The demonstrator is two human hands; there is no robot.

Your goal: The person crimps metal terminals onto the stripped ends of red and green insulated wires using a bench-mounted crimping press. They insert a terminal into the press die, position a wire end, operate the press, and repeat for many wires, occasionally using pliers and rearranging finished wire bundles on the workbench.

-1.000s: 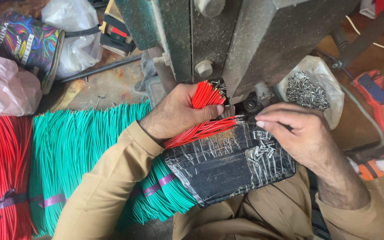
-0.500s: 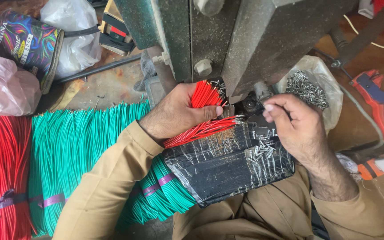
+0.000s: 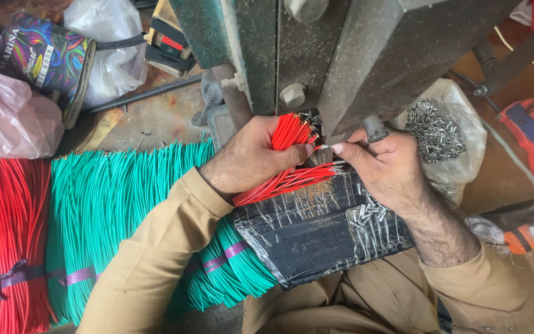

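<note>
two hands (image 3: 254,158), three wire bundles (image 3: 112,216), three plastic bags (image 3: 7,120), one black tray (image 3: 316,232)

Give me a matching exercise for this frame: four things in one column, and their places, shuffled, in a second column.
Things:
1. left hand
2. right hand
3. bag of metal terminals
4. green wire bundle

Places:
A. lying under the left forearm, tied with purple bands
B. pinching one wire end under the grey machine
C. gripping a bunch of red wires
D. right of the machine, beyond the right hand

Pairs: 1-C, 2-B, 3-D, 4-A
</note>
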